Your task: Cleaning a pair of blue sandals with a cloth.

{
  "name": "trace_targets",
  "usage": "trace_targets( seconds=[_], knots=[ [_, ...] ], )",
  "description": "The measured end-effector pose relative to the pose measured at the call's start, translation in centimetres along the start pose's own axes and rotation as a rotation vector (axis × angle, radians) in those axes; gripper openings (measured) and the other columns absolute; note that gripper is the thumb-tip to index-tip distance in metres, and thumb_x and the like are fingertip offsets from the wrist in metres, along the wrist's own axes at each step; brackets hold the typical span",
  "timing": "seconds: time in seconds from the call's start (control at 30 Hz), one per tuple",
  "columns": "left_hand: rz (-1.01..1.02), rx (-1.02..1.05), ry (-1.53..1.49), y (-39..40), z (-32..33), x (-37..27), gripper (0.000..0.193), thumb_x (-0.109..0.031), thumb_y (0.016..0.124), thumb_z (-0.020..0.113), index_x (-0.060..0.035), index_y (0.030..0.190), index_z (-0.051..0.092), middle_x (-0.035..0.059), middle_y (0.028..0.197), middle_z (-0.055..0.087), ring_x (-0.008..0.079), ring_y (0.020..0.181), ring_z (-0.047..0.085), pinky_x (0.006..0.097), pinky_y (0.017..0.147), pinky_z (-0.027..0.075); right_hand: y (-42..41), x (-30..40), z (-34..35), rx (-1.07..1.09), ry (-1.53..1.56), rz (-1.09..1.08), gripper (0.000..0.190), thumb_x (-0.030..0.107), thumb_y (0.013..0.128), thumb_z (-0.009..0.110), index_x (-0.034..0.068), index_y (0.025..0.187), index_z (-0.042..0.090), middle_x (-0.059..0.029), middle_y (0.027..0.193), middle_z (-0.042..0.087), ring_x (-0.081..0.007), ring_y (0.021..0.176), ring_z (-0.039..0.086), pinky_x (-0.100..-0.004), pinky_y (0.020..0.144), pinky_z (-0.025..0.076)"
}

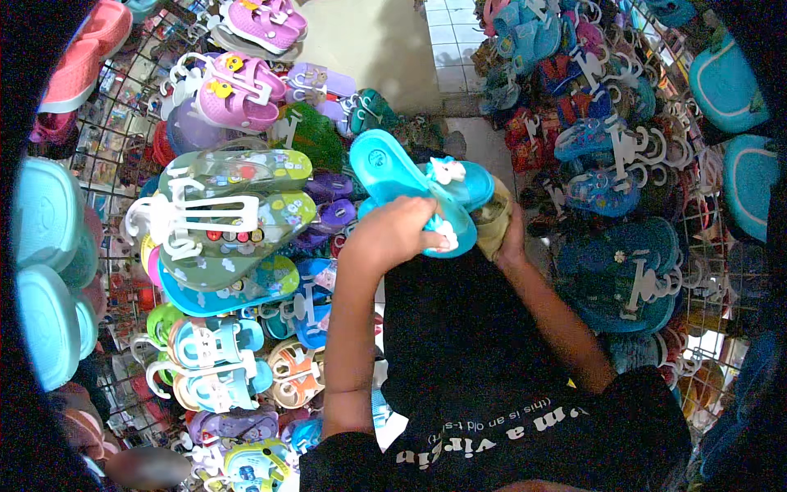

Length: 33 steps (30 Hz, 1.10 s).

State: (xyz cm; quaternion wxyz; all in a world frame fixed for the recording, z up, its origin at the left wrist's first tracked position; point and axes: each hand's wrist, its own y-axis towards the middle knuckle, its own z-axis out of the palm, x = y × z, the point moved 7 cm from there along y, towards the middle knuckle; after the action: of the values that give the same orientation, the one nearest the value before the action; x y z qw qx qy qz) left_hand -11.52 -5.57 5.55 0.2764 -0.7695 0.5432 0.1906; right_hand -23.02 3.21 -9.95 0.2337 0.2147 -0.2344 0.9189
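My left hand (396, 230) grips a pair of turquoise children's slippers (384, 163) with white unicorn ornaments on the straps. One slipper crosses over the other, and its sole slants up to the left. My thumb presses near the lower unicorn ornament (446, 237). To its right, my right hand (511, 230) is closed around a beige item (494, 224), perhaps a shoe, which sits against the turquoise pair. Its far part is hidden behind the slippers. Both hands are held out in front of my black T-shirt (455, 332), which bears white writing.
Wire grid racks (132, 101) flank me on both sides, hung with footwear. At left hang pink clogs (237, 101), green flip-flops (227, 264) on a white plastic hanger (215, 213) and light-blue sandals (212, 344). Dark teal slippers (609, 277) hang at right. White floor tiles (452, 37) show beyond.
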Motion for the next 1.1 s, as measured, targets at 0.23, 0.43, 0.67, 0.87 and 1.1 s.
trace_targets(
  seconds=[0.23, 0.43, 0.67, 0.87, 1.1],
  knots=[
    [-0.155, -0.085, 0.215, -0.5, -3.0, -2.1, 0.017, -0.013, 0.075, 0.057, -0.0062, 0.091, 0.058, 0.0177, 0.084, 0.061, 0.033, 0.075, 0.059, 0.0429, 0.08, 0.042, 0.0, -0.2, -2.4, -0.121, -0.076, -0.022, 0.049, 0.045, 0.086, 0.042, 0.009, 0.117, 0.046, -0.0071, 0.1, 0.056, -0.0223, 0.085, 0.058, -0.0336, 0.078, 0.048],
    [-0.07, -0.123, 0.466, -0.6, -0.3, -2.1, 0.029, 0.004, 0.064, 0.058, -0.0039, 0.091, 0.054, 0.0125, 0.084, 0.058, 0.0298, 0.088, 0.055, 0.048, 0.096, 0.033, -1.8, 2.3, -1.9, -0.281, -0.523, -0.389, 0.041, 0.03, 0.088, 0.044, -0.001, 0.115, 0.046, -0.0122, 0.105, 0.054, -0.0204, 0.094, 0.053, -0.0334, 0.084, 0.041],
    [0.006, -0.367, 0.476, -0.2, 1.1, -4.0, 0.032, 0.01, 0.059, 0.052, -0.0006, 0.089, 0.05, 0.012, 0.082, 0.051, 0.0293, 0.09, 0.051, 0.0512, 0.103, 0.022, -5.1, 8.9, 5.0, -0.141, -0.968, -0.764, 0.035, 0.02, 0.085, 0.051, -0.001, 0.113, 0.048, -0.0137, 0.109, 0.053, -0.0211, 0.098, 0.051, -0.033, 0.088, 0.039],
    [0.081, -0.454, 0.517, -0.2, 1.7, -4.9, 0.011, -0.001, 0.072, 0.048, -0.0022, 0.083, 0.051, 0.0076, 0.077, 0.045, 0.0229, 0.085, 0.049, 0.0476, 0.107, 0.019, -5.1, 8.0, 11.8, 0.366, -1.238, -0.665, 0.033, 0.014, 0.079, 0.057, 0.005, 0.111, 0.055, -0.0159, 0.102, 0.061, -0.0226, 0.093, 0.06, -0.0326, 0.081, 0.045],
    [0.212, -0.553, 0.263, -2.4, 3.0, -1.9, 0.024, -0.002, 0.079, 0.05, 0.0014, 0.104, 0.051, 0.0125, 0.11, 0.046, 0.0265, 0.116, 0.043, 0.0446, 0.102, 0.031, -4.2, 5.2, 11.6, 0.378, -1.415, -0.139, 0.034, 0.02, 0.081, 0.056, 0.001, 0.109, 0.056, -0.0199, 0.089, 0.063, -0.0257, 0.08, 0.064, -0.0341, 0.07, 0.048]
  ],
)
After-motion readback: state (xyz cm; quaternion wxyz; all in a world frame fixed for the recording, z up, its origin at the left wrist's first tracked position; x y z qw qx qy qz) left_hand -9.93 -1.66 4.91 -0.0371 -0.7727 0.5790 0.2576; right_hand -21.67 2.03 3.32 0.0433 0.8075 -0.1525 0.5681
